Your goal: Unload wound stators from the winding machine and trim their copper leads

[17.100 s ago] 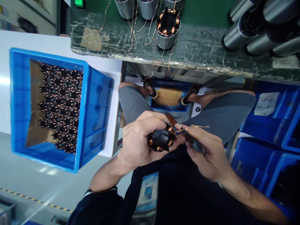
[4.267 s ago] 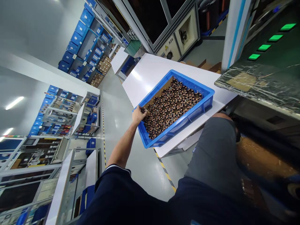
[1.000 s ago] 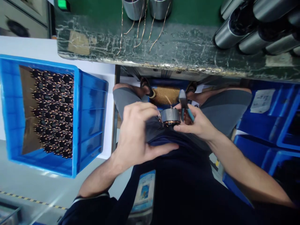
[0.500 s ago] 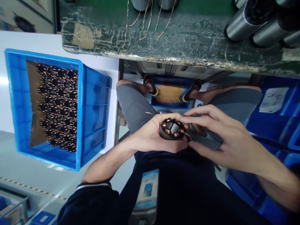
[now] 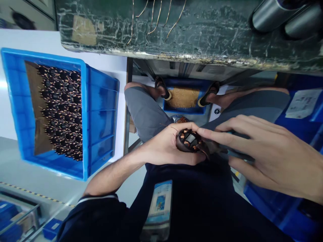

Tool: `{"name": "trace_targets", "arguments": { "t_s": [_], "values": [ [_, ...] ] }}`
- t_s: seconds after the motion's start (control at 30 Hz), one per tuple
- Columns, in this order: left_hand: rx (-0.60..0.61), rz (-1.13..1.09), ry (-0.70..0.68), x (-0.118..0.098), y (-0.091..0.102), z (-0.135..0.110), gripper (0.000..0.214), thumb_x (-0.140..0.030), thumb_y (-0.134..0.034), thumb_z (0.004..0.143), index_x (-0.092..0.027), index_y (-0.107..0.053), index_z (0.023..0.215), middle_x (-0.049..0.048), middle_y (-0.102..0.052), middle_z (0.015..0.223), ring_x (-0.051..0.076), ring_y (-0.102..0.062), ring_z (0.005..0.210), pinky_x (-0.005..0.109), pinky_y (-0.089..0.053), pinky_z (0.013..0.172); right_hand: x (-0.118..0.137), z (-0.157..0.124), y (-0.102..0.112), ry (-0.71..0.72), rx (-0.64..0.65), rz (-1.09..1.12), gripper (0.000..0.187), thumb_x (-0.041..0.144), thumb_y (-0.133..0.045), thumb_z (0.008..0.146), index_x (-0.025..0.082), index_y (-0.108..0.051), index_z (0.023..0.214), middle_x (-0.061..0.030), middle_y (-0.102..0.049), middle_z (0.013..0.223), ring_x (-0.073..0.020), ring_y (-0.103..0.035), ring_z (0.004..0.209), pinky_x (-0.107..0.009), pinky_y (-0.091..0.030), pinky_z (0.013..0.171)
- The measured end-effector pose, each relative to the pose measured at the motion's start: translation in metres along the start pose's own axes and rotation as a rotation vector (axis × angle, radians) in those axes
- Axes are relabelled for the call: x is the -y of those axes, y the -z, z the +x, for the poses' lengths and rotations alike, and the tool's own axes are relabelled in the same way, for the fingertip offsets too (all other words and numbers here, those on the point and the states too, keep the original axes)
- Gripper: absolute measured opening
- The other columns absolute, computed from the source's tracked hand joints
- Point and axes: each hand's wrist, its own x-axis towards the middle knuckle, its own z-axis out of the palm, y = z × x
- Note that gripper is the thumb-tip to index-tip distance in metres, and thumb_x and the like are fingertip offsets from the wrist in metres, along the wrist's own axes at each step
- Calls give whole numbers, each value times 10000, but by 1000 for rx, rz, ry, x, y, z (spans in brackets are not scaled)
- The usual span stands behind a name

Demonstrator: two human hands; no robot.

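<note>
My left hand point(image 5: 169, 146) is closed round a motor stator point(image 5: 185, 146), a dark ring with copper windings, held with its open end facing up. Thin copper wire point(image 5: 173, 127) sticks out past the thumb side of that hand. In my right hand point(image 5: 267, 154) is a pair of pliers point(image 5: 241, 151) with dark handles, blurred and partly covered by the fingers. Its jaws point(image 5: 204, 148) are at the stator's right rim. Whether they grip a wire I cannot make out. My right index fingertip touches or nearly touches the stator's edge.
On the left stands a blue crate point(image 5: 84, 134) packed with rows of stators point(image 5: 63, 114). A worn green bench point(image 5: 202, 43) runs across the top, with copper wires and metal cylinders point(image 5: 275, 15) on it. A blue tray point(image 5: 183, 109) lies between the feet; blue bins point(image 5: 267, 205) stand at right.
The pliers' jaws have moved onto the stator's right rim, and my right hand has shifted right, its fingers more spread. The stator is turned or tilted slightly. The view has shifted a little.
</note>
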Motion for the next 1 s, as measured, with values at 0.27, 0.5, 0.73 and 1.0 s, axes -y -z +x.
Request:
{"name": "trace_targets", "arguments": {
  "t_s": [0.27,0.5,0.73,1.0],
  "values": [
    [13,38,15,3,0,1,321,-183,-925,853,-178,-667,1045,1,-750,969,112,-704,820,237,-561,780,3,0,-3,65,1,-28,678,175,-561,1052,291,-515,1718,-58,-713,1135,-267,-672,952,-424,-516,833],
    [-41,203,-51,12,5,12,484,-264,-978,820,-227,-534,1008,-23,-694,948,113,-630,801,254,-499,715,0,1,-7,-16,12,37,703,116,-520,1050,292,-494,1730,23,-609,848,-177,-624,697,-340,-454,660],
    [-118,532,-192,8,1,24,525,-389,-993,802,-235,-516,957,-11,-696,988,156,-636,881,312,-489,786,-1,7,-12,21,-59,-139,660,189,-637,989,295,-624,1640,-118,-732,1182,-339,-695,997,-479,-515,852],
    [-78,407,-144,-3,-6,30,751,-487,-1130,584,-244,-488,890,-72,-609,823,123,-559,758,284,-364,652,-3,3,-3,-6,-100,21,644,163,-561,1060,353,-571,1675,0,-668,918,-185,-629,722,-367,-510,710]
  ]
}}
